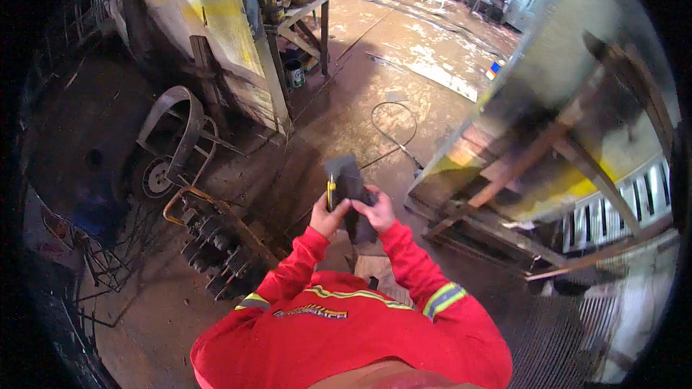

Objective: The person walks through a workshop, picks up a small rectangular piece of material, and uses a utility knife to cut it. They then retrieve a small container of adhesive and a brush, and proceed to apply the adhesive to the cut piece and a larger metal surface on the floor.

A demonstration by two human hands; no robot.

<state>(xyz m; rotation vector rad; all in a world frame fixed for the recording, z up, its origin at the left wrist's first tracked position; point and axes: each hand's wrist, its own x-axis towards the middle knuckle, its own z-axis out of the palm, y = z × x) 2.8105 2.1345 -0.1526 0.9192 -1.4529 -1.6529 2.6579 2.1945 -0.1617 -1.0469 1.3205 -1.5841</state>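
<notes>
My left hand (328, 217) is closed around a slim yellow-and-black tool (331, 191), shaped like a utility knife and pointing away from me. The same hand pinches the near left edge of a dark grey, flat sheet (346, 173). My right hand (379, 212) grips the sheet's right side, its thumb close to the left one. Both hands are in front of my chest, almost touching. Part of the sheet hangs down below the fingers, and its exact material cannot be made out.
At the left lie greasy engine-like metal parts (216, 248) and a frame with a wheel (158, 176). Painted panels stand left (216, 21) and right (533, 122), the right one by wooden braces (533, 155). A hose (414, 126) loops across the floor ahead. Beyond stands a cluttered workbench (310, 6).
</notes>
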